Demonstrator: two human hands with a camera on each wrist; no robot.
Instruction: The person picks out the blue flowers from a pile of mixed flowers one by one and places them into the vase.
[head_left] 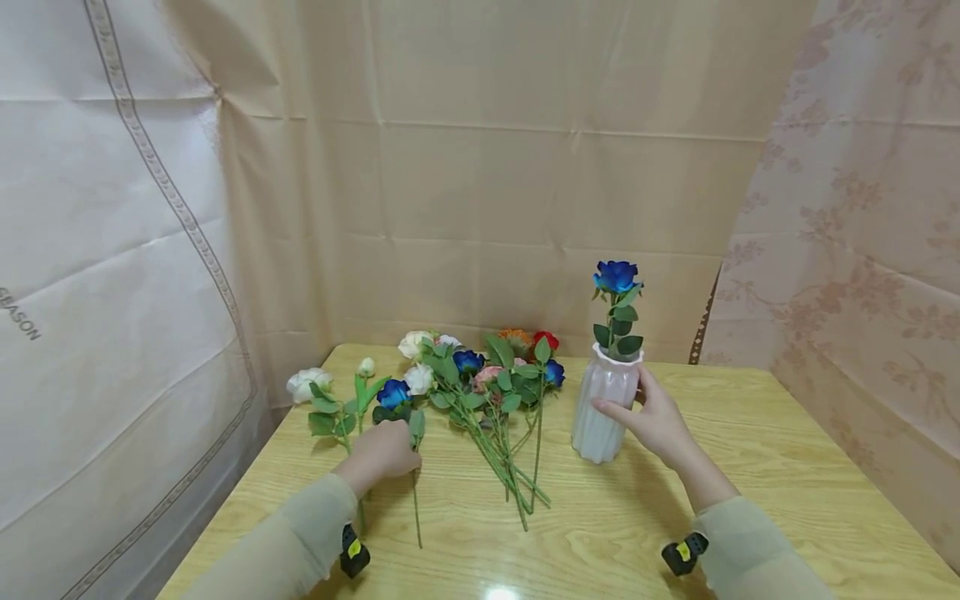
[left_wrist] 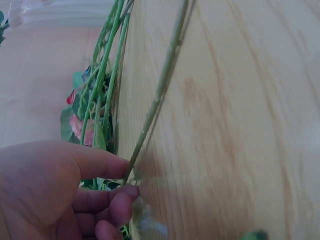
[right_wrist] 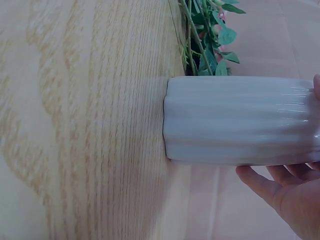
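My left hand (head_left: 384, 457) pinches the thin green stem (left_wrist: 156, 100) of a blue rose between thumb and fingertips. That rose's bloom (head_left: 394, 393) shows just beyond the knuckles, and its stem runs down close over the table. On the right, a white fluted vase (head_left: 600, 412) stands upright on the wood. A second blue rose (head_left: 617, 277) rises from its mouth, the lower stem hidden inside. My right hand (head_left: 660, 417) grips the vase's upper side, thumb across the front and fingers behind. In the right wrist view, the vase (right_wrist: 240, 120) meets the tabletop at its base.
A heap of mixed flowers (head_left: 487, 375), white, blue, pink, orange and red, lies mid-table with stems pointing toward me. Left of my left hand lie a white flower (head_left: 307, 385) and a white bud (head_left: 366, 367). A beige curtain (head_left: 525, 183) hangs behind the wooden table (head_left: 750, 467).
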